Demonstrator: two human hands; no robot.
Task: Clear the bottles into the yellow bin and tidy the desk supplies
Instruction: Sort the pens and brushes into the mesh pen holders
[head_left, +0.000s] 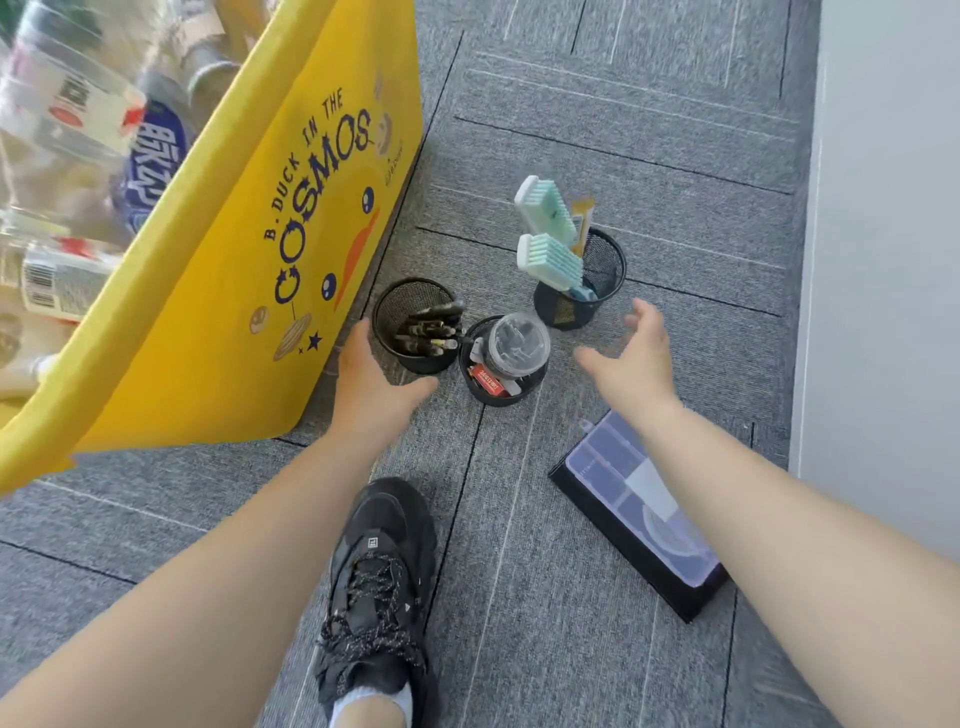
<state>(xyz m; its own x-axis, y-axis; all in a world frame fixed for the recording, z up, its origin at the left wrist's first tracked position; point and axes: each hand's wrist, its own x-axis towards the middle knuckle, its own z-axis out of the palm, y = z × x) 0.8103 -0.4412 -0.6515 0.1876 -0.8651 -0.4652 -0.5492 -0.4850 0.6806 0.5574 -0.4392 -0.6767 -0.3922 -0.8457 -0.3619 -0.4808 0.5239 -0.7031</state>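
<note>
The yellow bin (223, 270) fills the upper left and holds several clear plastic bottles (67, 156). Three black mesh cups stand on the carpet beside it. The left cup (395, 317) holds dark pens. The middle cup (478, 384) carries a round clear container (519, 343) and a red packet. The right cup (608, 270) has two mint-green brushes (545, 228) sticking out. My left hand (374, 374) is open, fingers spread right beside the left cup. My right hand (634, 358) is open between the middle and right cups, holding nothing.
A black case with a clear compartment box (639, 514) lies on the grey carpet at the right, partly under my right forearm. My black sneaker (379, 587) stands at the bottom centre. A white wall (883, 260) runs along the right edge.
</note>
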